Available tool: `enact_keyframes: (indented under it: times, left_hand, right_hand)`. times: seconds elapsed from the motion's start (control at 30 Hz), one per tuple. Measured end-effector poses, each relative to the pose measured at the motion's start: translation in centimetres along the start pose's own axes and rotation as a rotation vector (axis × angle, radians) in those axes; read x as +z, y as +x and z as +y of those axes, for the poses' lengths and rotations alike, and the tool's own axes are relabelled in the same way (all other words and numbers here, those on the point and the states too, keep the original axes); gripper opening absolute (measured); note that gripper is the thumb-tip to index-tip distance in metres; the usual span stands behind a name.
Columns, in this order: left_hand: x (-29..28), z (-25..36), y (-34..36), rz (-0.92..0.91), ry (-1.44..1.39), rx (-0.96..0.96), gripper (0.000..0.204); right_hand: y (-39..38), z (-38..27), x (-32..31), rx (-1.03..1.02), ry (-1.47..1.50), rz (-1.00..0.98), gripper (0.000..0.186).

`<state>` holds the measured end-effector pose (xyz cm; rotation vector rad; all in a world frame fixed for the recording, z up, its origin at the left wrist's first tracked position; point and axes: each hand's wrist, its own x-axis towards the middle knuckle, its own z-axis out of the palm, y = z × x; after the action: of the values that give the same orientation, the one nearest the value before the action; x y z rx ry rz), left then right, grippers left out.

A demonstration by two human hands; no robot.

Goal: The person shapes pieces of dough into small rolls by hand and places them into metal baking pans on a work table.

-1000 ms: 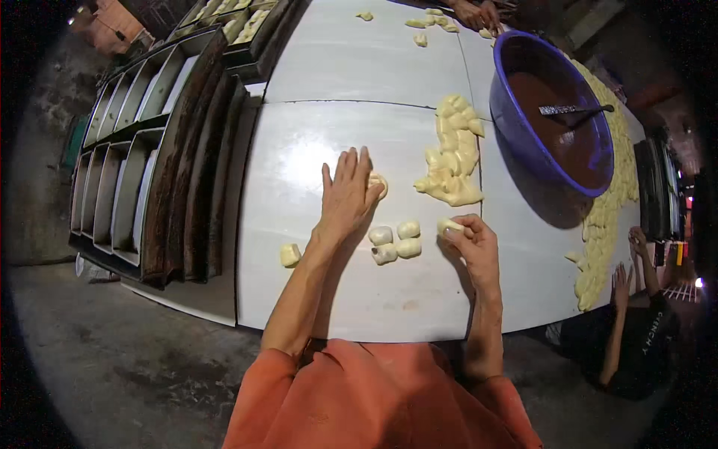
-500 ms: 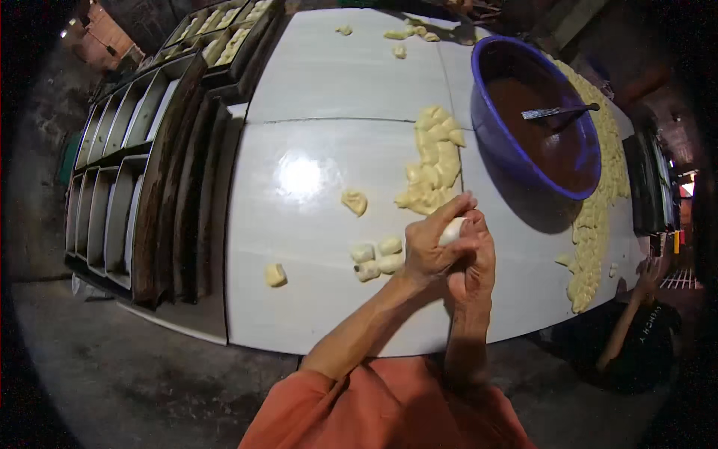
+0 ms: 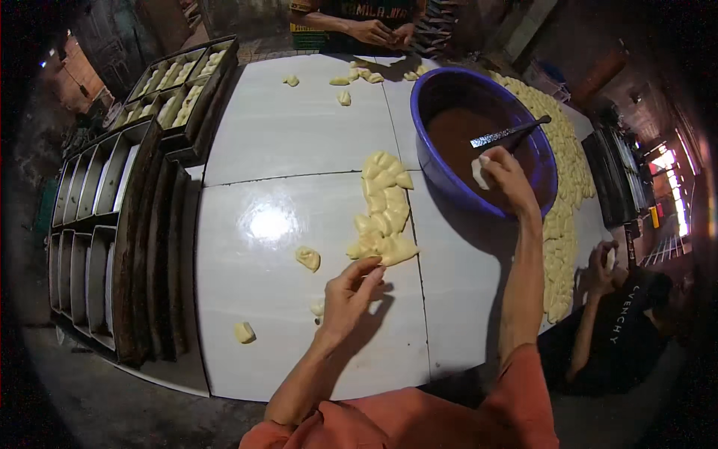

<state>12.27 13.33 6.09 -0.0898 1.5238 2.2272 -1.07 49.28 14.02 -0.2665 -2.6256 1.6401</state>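
Note:
My right hand [image 3: 505,176] is over the near side of a large purple basin [image 3: 488,198], with a pale dough ball [image 3: 481,173] gripped in its fingers. Brown filling [image 3: 460,123] lies in the basin, and a flat spatula [image 3: 497,138] with a dark handle rests in it. My left hand [image 3: 351,295] reaches to the near end of a cluster of yellowish dough pieces [image 3: 387,198]. Its fingers are stretched out, thumb and forefinger slightly apart, beside a flattened piece [image 3: 400,251]. White dough balls [image 3: 318,307] are mostly hidden behind that hand.
Stacked metal loaf tins [image 3: 90,179] stand along the left edge, with filled tins [image 3: 176,75] behind. Loose dough lumps [image 3: 244,332] dot the white table [image 3: 254,150]. Many dough pieces [image 3: 557,224] line the right side. One co-worker's hands [image 3: 381,32] are at the far edge; another person [image 3: 624,322] works at right.
My hands have parted: the right carried the dough ball to above the basin, while the left moved to the dough cluster. The view has shifted, bringing the far co-worker in.

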Motion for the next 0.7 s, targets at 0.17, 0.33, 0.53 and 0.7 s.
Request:
enact_keyframes:
  times: [0.17,0.33,0.53,0.7]
  left_hand:
    - [0.2,2.9,-0.8,-0.032,0.3,0.054,0.033]
    - [-0.1,2.4,-0.4,-0.042,0.213,-0.094,0.033]
    - [3.0,1.7,1.9,-0.186,0.073,-0.06,0.037]
    - [5.3,2.0,2.9,-0.116,-0.209,-0.006,0.044]
  right_hand:
    - [3.1,6.1,-1.9,-0.027,-0.693,-0.375,0.02]
    - [1.3,2.1,-0.4,0.155,-0.281,-0.366,0.017]
    - [-4.8,-4.7,2.7,0.016,0.621,0.001,0.013]
    - [-9.5,-3.8,12.3,0.151,0.966,-0.03,0.018]
